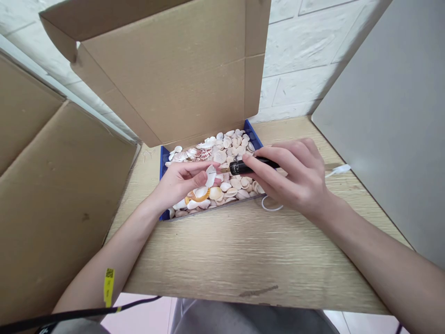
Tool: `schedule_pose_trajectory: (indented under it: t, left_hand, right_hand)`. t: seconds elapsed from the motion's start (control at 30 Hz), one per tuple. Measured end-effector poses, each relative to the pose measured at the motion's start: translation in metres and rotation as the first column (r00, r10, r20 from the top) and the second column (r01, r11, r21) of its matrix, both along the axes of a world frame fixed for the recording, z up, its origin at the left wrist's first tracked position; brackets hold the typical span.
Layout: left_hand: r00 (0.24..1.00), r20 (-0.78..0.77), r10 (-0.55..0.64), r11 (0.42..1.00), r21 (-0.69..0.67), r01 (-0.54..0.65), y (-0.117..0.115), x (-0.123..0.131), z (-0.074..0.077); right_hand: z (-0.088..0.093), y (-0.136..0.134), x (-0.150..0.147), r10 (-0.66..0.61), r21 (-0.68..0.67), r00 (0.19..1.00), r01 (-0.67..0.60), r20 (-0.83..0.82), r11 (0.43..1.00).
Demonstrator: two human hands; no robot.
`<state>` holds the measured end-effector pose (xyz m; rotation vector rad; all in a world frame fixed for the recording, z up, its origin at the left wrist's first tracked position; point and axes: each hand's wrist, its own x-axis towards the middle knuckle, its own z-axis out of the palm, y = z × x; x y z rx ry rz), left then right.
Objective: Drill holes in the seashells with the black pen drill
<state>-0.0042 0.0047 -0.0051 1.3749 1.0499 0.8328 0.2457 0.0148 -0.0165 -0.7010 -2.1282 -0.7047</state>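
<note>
My left hand (pixel 184 181) pinches a white seashell (pixel 211 176) between thumb and fingers, above the shells in the box. My right hand (pixel 295 171) grips a black handheld mini drill (pixel 239 167) with a brass-coloured tip pointing left at the shell. A thin dark bit shows against the shell's face; whether it has gone through, I cannot tell. Below both hands lies a shallow blue box (pixel 255 134) filled with many pale seashells (pixel 236 185). An orange-and-white shell (pixel 198 198) rests near its front left.
A brown cardboard lid (pixel 174 74) stands upright behind the box, against a white brick-patterned wall (pixel 302 51). More cardboard (pixel 62 204) rises at left, a grey panel (pixel 389 102) at right. A white cable (pixel 273 207) loops on the wooden table (pixel 208 260). A black cord (pixel 79 314) crosses lower left.
</note>
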Motion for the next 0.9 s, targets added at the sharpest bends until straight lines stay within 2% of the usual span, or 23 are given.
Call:
schedule_pose_trajectory:
  t: [0.1, 0.2, 0.27, 0.43, 0.6, 0.7, 0.9]
  left_hand:
    - [0.99, 0.138, -0.035, 0.989, -0.14, 0.054, 0.0, -0.0016, -0.0002]
    - [0.983, 0.18, -0.044, 0.973, -0.214, 0.083, 0.0008, -0.0032, -0.0002]
    - [0.984, 0.176, -0.039, 0.976, -0.206, 0.076, 0.0014, -0.0039, -0.0013]
    - [0.991, 0.133, -0.003, 0.999, -0.042, 0.008, 0.0016, -0.0036, -0.0048]
    - [0.997, 0.073, 0.004, 0.999, 0.033, -0.007, 0.0, -0.0002, -0.0001]
    - [1.0, -0.002, -0.014, 1.0, 0.0, 0.014, -0.0006, -0.0005, 0.0006]
    - [0.981, 0.132, -0.145, 0.975, -0.152, 0.164, 0.0008, -0.0058, -0.0055]
  right_hand:
    - [-0.0001, -0.0024, 0.0016, 0.027, 0.059, 1.0, -0.027, 0.002, 0.998]
    - [0.0024, -0.0036, 0.0013, 0.081, 0.122, 0.997, -0.08, -0.003, 0.989]
    - [0.0034, -0.0026, 0.0006, 0.096, 0.109, 0.995, -0.093, -0.018, 0.99]
    - [-0.0002, 0.0017, -0.001, 0.032, -0.054, 0.999, -0.033, -0.021, 0.998]
    - [-0.0034, 0.0003, -0.0047, 0.017, -0.124, 1.0, -0.016, 0.012, 0.992]
    - [-0.0025, -0.0016, -0.0066, 0.046, -0.112, 0.999, -0.043, 0.026, 0.993]
    - [-0.0016, -0.0057, -0.0041, 0.084, -0.008, 0.996, -0.084, 0.019, 0.996]
